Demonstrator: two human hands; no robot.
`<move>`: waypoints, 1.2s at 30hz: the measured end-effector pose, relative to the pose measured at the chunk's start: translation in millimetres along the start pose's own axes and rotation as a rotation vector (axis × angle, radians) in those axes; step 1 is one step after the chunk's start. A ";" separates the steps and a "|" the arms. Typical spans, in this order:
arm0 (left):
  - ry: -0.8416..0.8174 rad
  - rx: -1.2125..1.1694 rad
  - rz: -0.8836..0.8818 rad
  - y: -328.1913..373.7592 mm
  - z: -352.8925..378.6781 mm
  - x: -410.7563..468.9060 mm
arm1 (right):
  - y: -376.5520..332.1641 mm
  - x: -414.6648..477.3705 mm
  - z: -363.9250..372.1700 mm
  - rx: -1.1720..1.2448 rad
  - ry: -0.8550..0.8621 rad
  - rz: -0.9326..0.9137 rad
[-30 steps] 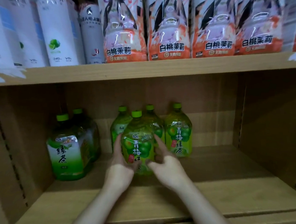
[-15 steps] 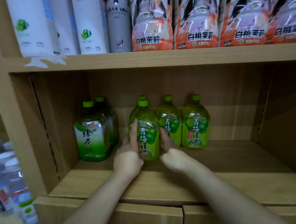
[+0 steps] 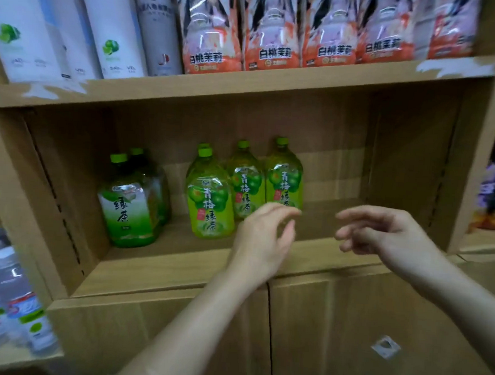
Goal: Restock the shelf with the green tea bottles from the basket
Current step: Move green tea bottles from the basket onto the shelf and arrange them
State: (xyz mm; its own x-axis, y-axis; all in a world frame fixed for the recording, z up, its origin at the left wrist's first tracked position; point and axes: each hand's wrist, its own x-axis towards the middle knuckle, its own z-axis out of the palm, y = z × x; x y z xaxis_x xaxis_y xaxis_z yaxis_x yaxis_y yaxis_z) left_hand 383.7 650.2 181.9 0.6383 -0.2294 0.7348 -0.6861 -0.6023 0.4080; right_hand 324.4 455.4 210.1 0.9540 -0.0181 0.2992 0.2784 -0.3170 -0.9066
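On the wooden shelf [image 3: 178, 264] stand several green tea bottles with green caps. A front bottle [image 3: 210, 202] with a bright green label stands upright, with two more [image 3: 245, 184] [image 3: 286, 178] behind it to the right. At the left stand darker green tea bottles [image 3: 129, 203]. My left hand [image 3: 262, 240] hovers open just right of the front bottle, touching nothing. My right hand [image 3: 382, 233] is open further right, over the bare part of the shelf. No basket is in view.
The upper shelf [image 3: 247, 83] holds white bottles [image 3: 114, 25] and orange-labelled bottles [image 3: 273, 29]. Water bottles [image 3: 7, 297] sit in the bay at lower left. Cabinet doors [image 3: 318, 336] close the space below. The shelf's right side wall [image 3: 409, 174] bounds the bay.
Both hands let go of the front green tea bottle and drew back to the right. The bottle stays upright on the shelf. The camera pulled back.
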 end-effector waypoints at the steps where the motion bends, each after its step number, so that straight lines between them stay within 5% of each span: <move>1: -0.031 -0.085 0.009 18.8 12.1 -1.6 | 0.5 -17.3 -17.6 -0.052 0.020 -0.001; 8: -0.309 -0.285 0.156 130.3 91.5 -26.6 | 30.4 -130.2 -134.6 -0.229 0.217 0.193; 20: -0.928 -0.620 0.388 290.9 258.0 -100.1 | 72.1 -359.0 -253.2 -0.807 0.420 0.909; 24: -1.081 -0.648 0.485 331.6 282.5 -138.6 | 74.2 -409.4 -255.8 -0.760 0.307 1.122; 30: -1.220 -0.701 0.421 365.9 318.7 -183.7 | 66.9 -435.7 -284.5 -0.821 0.305 1.208; 36: -1.389 -0.639 0.411 396.6 376.1 -236.1 | 170.1 -464.4 -284.5 -0.624 0.463 1.216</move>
State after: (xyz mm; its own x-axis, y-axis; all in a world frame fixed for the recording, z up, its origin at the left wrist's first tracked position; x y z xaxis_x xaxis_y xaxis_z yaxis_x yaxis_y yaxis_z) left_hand 92.2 178.0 -33.6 -0.0572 -0.9969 -0.0532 -0.6842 0.0003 0.7293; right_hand -102.9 140.1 1.5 0.4053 -0.8352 -0.3716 -0.8737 -0.2345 -0.4261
